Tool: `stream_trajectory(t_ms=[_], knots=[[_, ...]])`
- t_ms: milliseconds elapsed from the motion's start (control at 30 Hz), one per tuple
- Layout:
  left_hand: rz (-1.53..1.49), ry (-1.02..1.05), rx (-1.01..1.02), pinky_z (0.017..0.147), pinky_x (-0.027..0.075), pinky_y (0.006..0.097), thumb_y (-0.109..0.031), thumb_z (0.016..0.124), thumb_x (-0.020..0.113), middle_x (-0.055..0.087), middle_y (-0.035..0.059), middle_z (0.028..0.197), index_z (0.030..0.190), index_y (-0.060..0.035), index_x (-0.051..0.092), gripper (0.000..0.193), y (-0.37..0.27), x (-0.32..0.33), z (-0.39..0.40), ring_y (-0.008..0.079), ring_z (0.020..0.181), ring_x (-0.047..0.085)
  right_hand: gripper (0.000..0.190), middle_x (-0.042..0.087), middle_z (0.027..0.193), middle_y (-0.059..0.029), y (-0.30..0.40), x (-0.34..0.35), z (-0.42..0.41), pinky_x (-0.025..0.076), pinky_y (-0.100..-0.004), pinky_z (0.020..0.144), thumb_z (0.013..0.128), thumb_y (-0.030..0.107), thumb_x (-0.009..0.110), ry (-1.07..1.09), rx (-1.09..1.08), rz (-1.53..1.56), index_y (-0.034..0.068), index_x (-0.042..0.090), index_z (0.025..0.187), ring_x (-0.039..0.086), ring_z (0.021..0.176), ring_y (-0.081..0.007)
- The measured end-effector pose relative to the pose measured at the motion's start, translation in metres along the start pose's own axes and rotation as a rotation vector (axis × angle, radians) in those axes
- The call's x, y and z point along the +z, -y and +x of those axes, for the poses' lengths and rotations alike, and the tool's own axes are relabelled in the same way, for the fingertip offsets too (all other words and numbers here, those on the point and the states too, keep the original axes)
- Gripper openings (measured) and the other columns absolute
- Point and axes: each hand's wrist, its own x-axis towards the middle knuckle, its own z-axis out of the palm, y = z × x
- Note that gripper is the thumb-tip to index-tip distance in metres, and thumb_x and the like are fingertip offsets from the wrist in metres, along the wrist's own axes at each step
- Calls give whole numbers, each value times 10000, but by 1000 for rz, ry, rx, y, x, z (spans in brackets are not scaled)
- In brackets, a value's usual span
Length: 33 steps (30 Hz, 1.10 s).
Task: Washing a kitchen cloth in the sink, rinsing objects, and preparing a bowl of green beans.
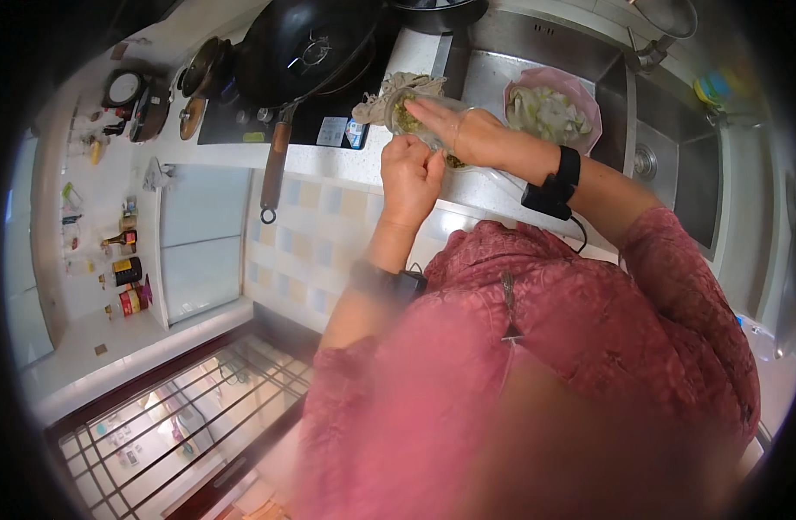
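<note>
My left hand [411, 172] is curled at the counter's front edge, against a clear container; whether it grips the rim cannot be told. Stretched out nearly flat, my right hand [473, 133] reaches over chopped green bits [408, 117] in the clear container, its fingertips at them. Clear plastic lies around its fingers. Darker bits [455, 162] show below the right hand, partly hidden. A crumpled beige cloth [370, 107] lies just behind the container. To the right, a pink faceted basin [591, 114] in the sink holds pale green leafy pieces [547, 114].
A large black wok [268, 58] sits on the black cooktop [213, 127], its wooden handle [278, 156] jutting over the counter edge. Small lidded pots stand further left. The steel sink [489, 62] has a tap [648, 55] at its right. Bottles [126, 270] line the far-left counter.
</note>
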Motion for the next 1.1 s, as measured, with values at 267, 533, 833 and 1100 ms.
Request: stream_trajectory(t_ms=[267,533,833,1100], knots=[[86,-1,53,674,409,414,-86,673,647,539,167,772,622,3,528,157,2,-4,4,341,747,501,437,491,1240,-105,-9,10,6,487,-376,753,757,69,526,22,-73,106,142,494,1187,570,962,-327],[21,-1,-73,666,438,402,-102,693,660,540,178,795,620,1,522,187,10,1,-3,342,741,519,424,507,1222,-121,-16,3,-9,473,-382,782,777,64,487,52,-96,89,144,504,1193,575,958,-326],[-13,26,-96,660,434,406,-88,687,664,538,178,791,619,-4,523,178,8,6,-9,343,739,517,381,611,1014,-98,-18,17,-15,483,-426,683,771,211,566,70,8,-5,156,514,1144,599,841,-331],[155,33,15,687,423,424,-94,669,668,537,187,794,648,2,556,149,24,17,-5,358,768,508,231,622,917,-122,-33,20,-22,473,-422,681,790,218,533,5,-17,43,153,594,1003,602,815,-322]])
